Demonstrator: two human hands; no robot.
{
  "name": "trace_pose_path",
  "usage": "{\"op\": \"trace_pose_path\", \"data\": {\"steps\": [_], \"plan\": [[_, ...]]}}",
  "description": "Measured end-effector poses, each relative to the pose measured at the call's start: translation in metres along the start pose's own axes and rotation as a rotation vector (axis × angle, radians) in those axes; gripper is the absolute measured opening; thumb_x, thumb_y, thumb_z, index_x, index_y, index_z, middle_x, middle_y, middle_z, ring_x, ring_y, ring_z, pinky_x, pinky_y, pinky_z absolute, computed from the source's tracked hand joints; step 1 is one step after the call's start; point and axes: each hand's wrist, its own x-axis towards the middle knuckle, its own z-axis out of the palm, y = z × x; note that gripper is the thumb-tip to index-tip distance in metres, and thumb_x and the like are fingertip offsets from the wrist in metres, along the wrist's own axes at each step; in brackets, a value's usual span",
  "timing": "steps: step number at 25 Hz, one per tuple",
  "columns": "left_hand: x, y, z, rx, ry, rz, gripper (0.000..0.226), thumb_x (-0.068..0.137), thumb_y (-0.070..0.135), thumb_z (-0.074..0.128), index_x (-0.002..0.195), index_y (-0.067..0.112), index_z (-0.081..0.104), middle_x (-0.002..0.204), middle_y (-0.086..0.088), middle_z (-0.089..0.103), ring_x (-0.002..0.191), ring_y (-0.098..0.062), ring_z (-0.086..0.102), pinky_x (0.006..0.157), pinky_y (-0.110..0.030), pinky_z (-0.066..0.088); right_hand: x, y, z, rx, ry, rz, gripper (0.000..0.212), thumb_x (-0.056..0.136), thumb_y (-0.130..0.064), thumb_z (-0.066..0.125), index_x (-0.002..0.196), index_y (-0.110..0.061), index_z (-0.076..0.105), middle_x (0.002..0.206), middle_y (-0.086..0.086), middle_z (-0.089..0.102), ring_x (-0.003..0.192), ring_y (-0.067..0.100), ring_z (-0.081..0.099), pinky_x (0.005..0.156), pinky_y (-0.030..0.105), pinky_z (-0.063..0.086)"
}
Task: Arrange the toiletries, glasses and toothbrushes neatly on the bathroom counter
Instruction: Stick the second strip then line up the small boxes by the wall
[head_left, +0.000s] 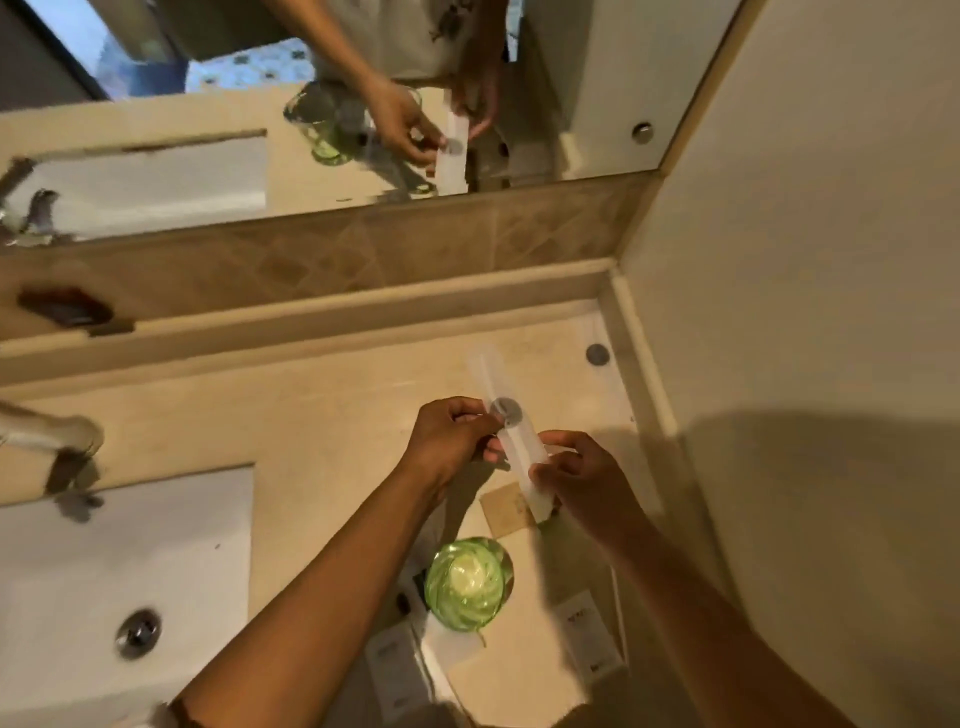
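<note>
While several flat white sachets (397, 670) lie scattered at six o'clock on the desk (322, 415), a green glass (467, 582) stands just above them, near a tan card (506, 512). Further out, at the frame's centre, both hands hold a long white toothbrush packet (511, 441) clear of the desk, pointing toward eleven o'clock: the left hand (452, 441) has its grip pinched on the middle by a grey round seal, the right hand (587, 478) has its grip clamped on the near end. The step in hand looks like placing this packet. Next, it likely needs lowering squarely toward the back edge at twelve o'clock, beneath the mirror (363, 104).
</note>
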Motion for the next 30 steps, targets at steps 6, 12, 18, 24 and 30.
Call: {"op": "trace_pose_path", "data": {"steps": [6, 12, 18, 24, 30], "plan": [[0.095, 0.019, 0.051, 0.235, -0.037, -0.052, 0.016, 0.086, -0.001, 0.072, 0.080, 0.002, 0.058, 0.059, -0.020, 0.062, 0.035, -0.019, 0.055, 0.048, -0.031, 0.055, 0.063, 0.020, -0.018, 0.015, 0.161, 0.077, 0.035, 0.088, -0.022, 0.073, 0.118, -0.030, 0.055, 0.101, -0.003, 0.071, 0.086, 0.019, 0.071, 0.072, 0.045, 0.063], [0.155, 0.014, 0.082, 0.534, 0.045, 0.078, 0.031, 0.075, 0.034, 0.078, 0.065, 0.012, 0.058, 0.059, -0.008, 0.066, 0.055, -0.030, 0.066, 0.061, -0.040, 0.059, 0.106, 0.030, -0.017, -0.253, 0.251, 0.043, 0.041, 0.086, -0.030, 0.075, 0.118, -0.036, 0.049, 0.114, -0.007, 0.065, 0.100, 0.016, 0.067, 0.089, 0.040, 0.060], [0.170, 0.005, 0.086, 0.823, 0.034, 0.253, 0.032, 0.084, 0.043, 0.069, 0.068, 0.015, 0.063, 0.063, -0.003, 0.068, 0.064, -0.024, 0.064, 0.063, -0.043, 0.058, 0.122, 0.040, -0.010, -0.520, 0.339, -0.027, 0.051, 0.085, -0.032, 0.076, 0.130, -0.020, 0.053, 0.124, 0.002, 0.057, 0.109, 0.021, 0.062, 0.093, 0.040, 0.058], [0.160, -0.004, 0.077, 1.213, 0.095, 0.653, 0.027, 0.092, 0.043, 0.060, 0.102, 0.017, 0.061, 0.102, -0.002, 0.058, 0.092, -0.023, 0.054, 0.074, -0.038, 0.050, 0.108, 0.054, -0.005, -0.653, 0.521, -0.184, 0.048, 0.077, -0.024, 0.083, 0.120, -0.016, 0.063, 0.117, 0.008, 0.060, 0.104, 0.022, 0.059, 0.086, 0.036, 0.059], [0.163, -0.013, 0.075, 1.480, -0.051, 0.765, 0.052, 0.101, 0.040, 0.042, 0.147, 0.016, 0.047, 0.158, -0.014, 0.040, 0.150, -0.034, 0.028, 0.122, -0.050, 0.026, 0.095, 0.068, 0.001, -0.740, 0.440, -0.147, 0.042, 0.085, -0.026, 0.071, 0.125, -0.020, 0.060, 0.118, 0.003, 0.059, 0.107, 0.019, 0.057, 0.087, 0.038, 0.060]]}}
